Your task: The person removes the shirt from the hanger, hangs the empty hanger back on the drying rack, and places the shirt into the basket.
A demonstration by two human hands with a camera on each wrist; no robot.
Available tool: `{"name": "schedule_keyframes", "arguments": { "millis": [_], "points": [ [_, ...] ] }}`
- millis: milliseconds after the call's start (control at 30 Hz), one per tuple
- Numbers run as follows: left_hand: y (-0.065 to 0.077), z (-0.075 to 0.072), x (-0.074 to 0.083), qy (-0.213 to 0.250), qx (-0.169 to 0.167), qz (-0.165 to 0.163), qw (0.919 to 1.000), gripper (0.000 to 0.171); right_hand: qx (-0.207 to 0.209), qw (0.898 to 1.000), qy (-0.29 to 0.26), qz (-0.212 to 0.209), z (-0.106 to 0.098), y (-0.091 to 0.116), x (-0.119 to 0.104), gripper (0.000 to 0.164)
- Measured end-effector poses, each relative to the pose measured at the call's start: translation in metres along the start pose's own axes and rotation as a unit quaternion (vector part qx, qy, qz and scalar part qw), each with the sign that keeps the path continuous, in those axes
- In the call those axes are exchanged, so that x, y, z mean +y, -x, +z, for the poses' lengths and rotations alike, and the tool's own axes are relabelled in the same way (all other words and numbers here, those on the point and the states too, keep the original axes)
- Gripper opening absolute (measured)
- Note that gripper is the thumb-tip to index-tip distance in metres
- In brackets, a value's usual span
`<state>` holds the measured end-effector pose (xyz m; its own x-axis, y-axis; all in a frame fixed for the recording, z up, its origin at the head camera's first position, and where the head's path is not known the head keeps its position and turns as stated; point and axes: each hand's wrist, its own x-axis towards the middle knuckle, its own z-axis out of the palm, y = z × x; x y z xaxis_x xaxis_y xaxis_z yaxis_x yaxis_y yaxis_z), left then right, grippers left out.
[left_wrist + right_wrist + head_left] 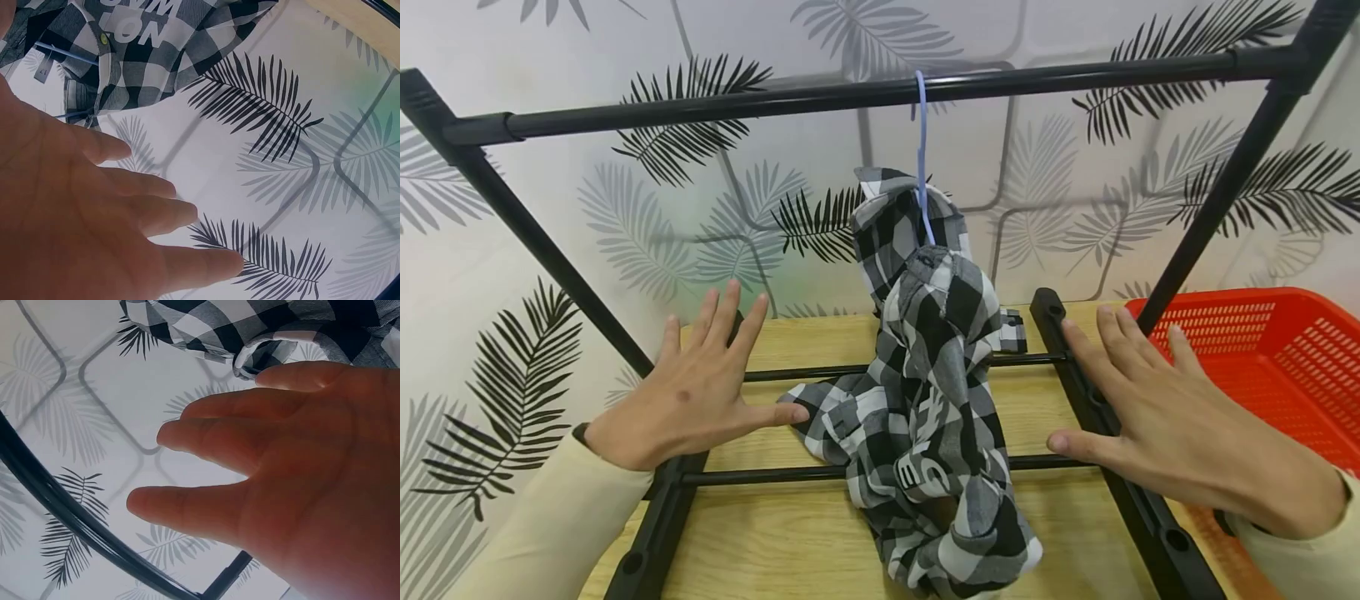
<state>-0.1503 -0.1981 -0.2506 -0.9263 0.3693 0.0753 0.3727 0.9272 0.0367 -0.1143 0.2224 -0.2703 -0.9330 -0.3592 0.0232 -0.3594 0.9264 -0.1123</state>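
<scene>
A black-and-white checked hooded shirt (936, 375) with white lettering hangs from a light blue hanger (922, 158) hooked over the rack's black top bar (775, 102). My left hand (692, 392) is spread to the left of the shirt, its thumb tip overlapping a sleeve in the head view. To the right, my right hand (1157, 400) is likewise spread, palm down, apart from the shirt. Neither hand holds anything. In the left wrist view the shirt (156, 56) shows beyond the fingers; the right wrist view shows a checked cuff (262, 350) near the little finger.
A red plastic basket (1300, 367) stands at the right, beside the rack. Two thin lower bars (760, 476) cross between the rack's feet on a wood-grain surface (767, 533). Leaf-patterned covering (700, 208) backs the scene.
</scene>
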Motion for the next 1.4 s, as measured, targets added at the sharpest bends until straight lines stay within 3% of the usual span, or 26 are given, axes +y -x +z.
{"name": "schedule_keyframes", "arguments": {
  "millis": [500, 1400],
  "points": [
    [-0.003, -0.002, 0.001, 0.004, 0.009, 0.014, 0.9999, 0.116, 0.039, 0.998, 0.008, -0.051, -0.006, 0.004, -0.01, 0.1],
    [-0.016, -0.008, 0.004, 0.006, 0.017, 0.041, 0.999, 0.104, 0.071, 0.993, 0.029, -0.09, -0.013, 0.004, -0.029, 0.098]
  ]
}}
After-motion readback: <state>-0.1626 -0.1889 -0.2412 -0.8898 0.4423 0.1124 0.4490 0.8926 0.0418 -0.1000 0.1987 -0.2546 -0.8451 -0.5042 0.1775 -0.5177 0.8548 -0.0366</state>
